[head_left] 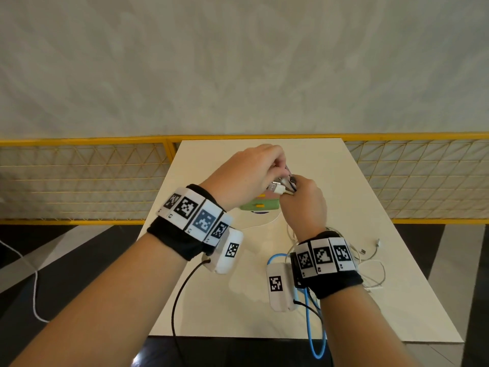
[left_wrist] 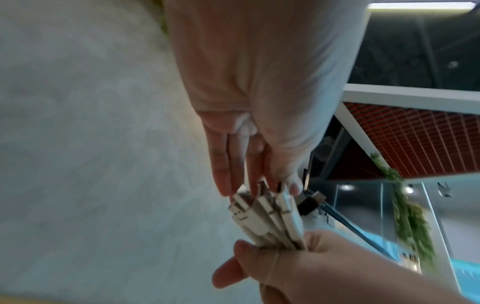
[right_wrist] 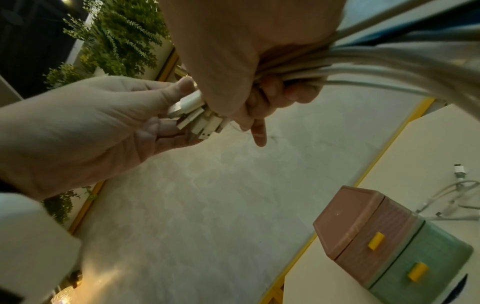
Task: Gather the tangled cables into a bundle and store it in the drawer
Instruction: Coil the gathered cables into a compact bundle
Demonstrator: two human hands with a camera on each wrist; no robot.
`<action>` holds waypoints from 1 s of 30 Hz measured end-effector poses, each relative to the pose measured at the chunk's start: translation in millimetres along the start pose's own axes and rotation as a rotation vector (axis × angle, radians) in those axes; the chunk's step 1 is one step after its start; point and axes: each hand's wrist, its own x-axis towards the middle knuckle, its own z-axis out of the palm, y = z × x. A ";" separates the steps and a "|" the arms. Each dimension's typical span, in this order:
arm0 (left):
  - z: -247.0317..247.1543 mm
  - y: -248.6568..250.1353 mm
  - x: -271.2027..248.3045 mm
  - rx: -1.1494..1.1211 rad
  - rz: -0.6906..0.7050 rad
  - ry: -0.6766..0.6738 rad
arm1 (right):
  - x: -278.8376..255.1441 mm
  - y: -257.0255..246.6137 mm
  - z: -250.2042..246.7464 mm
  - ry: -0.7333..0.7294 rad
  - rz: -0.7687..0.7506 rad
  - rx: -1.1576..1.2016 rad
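Observation:
Both hands are raised over the cream table (head_left: 238, 308). My right hand (head_left: 291, 193) (left_wrist: 272, 253) (right_wrist: 259, 102) grips a bundle of white cables (right_wrist: 363, 67) in its fist just below their plugs (head_left: 280, 188) (left_wrist: 267, 214) (right_wrist: 192, 117). My left hand (head_left: 277, 176) (left_wrist: 262, 189) (right_wrist: 182, 109) pinches the plug ends, thumb on top and fingers beneath. The cables' slack trails down to a tangle (head_left: 370, 263) (right_wrist: 457, 195) on the table behind my right wrist. The small drawer unit (head_left: 264, 206) (right_wrist: 389, 236), pink over green with yellow handles, stands under the hands with both drawers closed.
A light blue cable (head_left: 313, 335) loops near my right wrist and hangs over the table's front edge. A yellow mesh fence (head_left: 79, 181) runs behind the table. A white cord (head_left: 34, 287) lies on the dark floor at left.

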 end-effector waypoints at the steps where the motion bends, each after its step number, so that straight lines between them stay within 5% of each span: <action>1: 0.5 -0.8 -0.4 -0.095 -0.027 -0.012 | 1.0 0.6 0.3 -0.003 0.009 0.004; 5: 13.7 6.8 2.5 -0.370 -0.109 0.061 | 0.4 -3.0 4.9 0.000 0.014 0.028; 10: 33.0 9.9 7.4 -0.068 -0.156 0.068 | -3.9 -10.6 10.7 -0.032 -0.199 -0.013; 15: 26.1 3.7 4.0 -0.531 -0.170 0.035 | -3.3 -2.4 13.6 -0.062 -0.098 0.070; 20: 35.4 7.8 0.3 -0.426 -0.116 0.161 | -4.5 -4.3 13.6 -0.046 -0.183 0.078; 30: 32.7 5.3 -2.6 -0.672 -0.226 0.282 | -7.9 -3.5 11.3 -0.026 -0.187 0.168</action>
